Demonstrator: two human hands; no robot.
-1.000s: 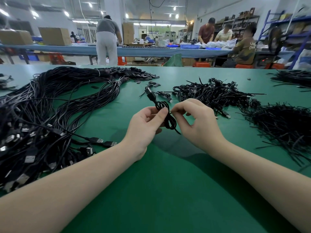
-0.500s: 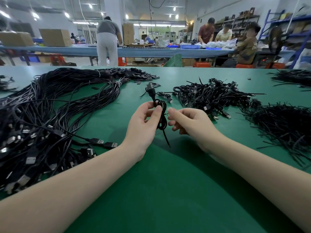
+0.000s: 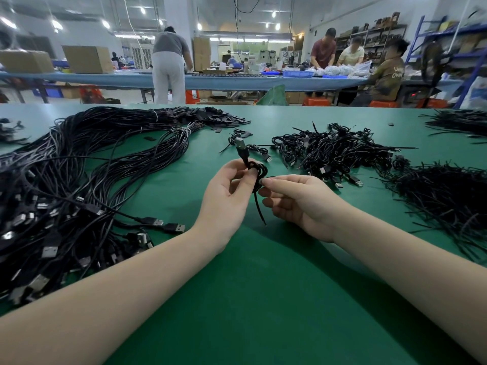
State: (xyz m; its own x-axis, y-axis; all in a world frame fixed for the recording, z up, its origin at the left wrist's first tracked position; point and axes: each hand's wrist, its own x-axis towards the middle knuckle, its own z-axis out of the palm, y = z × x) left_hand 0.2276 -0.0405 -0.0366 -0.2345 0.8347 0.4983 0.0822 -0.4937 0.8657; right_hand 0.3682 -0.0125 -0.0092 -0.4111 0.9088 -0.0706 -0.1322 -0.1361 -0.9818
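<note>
Binding step: left hand (image 3: 226, 196) gripped the coiled cable (image 3: 259, 171) in curled fingers above the middle of the bench (image 3: 263, 299), right hand (image 3: 297, 204) pinching the strand (image 3: 259, 209) at the coil, so the next move likely called for a tight wrap.

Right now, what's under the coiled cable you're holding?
The green table, with the loose tail of the coiled cable hanging toward it. The left hand and right hand pinch the coil, and their fingers cover part of its loops.
</note>
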